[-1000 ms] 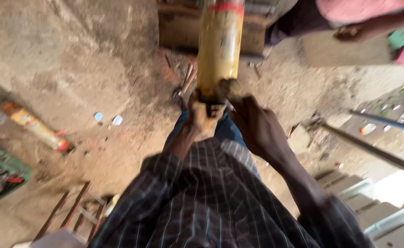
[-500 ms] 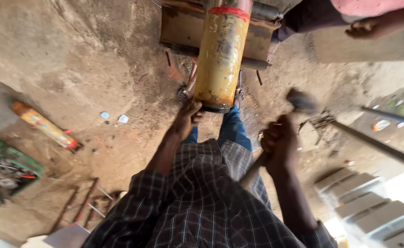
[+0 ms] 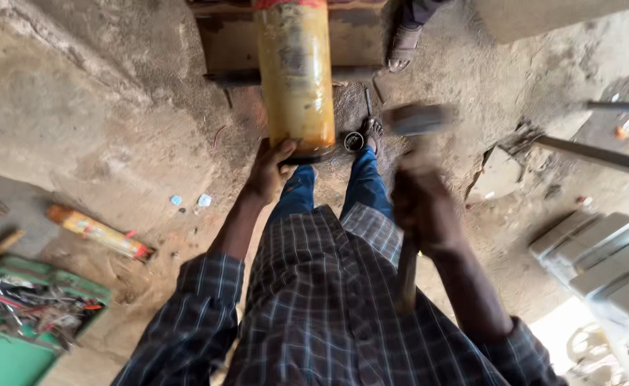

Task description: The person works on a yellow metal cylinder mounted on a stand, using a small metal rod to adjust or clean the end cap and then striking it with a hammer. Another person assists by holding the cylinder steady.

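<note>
Yellow cylinder (image 3: 296, 71) lying across a wooden block (image 3: 357, 43) on the dirt floor — left hand (image 3: 270, 171) cupped against its near end. Right hand (image 3: 422, 207) fisted around a hammer (image 3: 418, 120) — raised, blurred. Green tray (image 3: 0, 357) lower left.

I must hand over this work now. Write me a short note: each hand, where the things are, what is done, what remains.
Left hand: pressed on the lower end of the yellow cylinder, which lies across a wooden block.
Right hand: gripping a hammer, raised and blurred, head beside the cylinder's end.
Done: cylinder is supported and steadied.
Left: cannot tell how far the hammering is; check the cylinder's end.
</note>
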{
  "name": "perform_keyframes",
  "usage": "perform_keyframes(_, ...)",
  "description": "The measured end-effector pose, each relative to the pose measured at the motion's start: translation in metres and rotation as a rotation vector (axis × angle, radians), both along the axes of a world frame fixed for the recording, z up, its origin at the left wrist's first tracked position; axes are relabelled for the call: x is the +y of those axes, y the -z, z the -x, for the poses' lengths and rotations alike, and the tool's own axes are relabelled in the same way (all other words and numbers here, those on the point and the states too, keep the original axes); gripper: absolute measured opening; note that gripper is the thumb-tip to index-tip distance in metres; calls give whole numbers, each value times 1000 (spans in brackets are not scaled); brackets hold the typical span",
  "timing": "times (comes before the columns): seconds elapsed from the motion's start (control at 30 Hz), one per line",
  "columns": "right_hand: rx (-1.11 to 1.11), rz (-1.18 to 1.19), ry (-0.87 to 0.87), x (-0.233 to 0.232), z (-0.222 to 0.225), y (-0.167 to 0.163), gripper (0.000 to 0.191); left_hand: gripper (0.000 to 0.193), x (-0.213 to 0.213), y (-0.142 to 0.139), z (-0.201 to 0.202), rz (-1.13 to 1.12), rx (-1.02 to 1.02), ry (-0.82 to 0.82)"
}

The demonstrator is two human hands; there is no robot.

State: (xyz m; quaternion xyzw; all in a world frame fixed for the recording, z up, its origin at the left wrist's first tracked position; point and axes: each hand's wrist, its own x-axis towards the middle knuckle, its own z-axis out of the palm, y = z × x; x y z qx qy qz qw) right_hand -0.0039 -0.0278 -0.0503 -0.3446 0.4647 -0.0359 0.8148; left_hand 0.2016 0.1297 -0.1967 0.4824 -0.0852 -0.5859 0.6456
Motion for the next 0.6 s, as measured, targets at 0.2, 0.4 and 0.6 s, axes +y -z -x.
perform_keyframes(0.2,185,457,-364,-2,4,7,31,39,-8,11,18,103,119,-125)
perform_keyframes(0.4,396,1073,-495,13,-3,7,41,34,-5,39,28,120,199,-172)
perform_keyframes(0.6,-253,783,-4,27,-30,5,25,42,-9,73,34,104,369,-230)
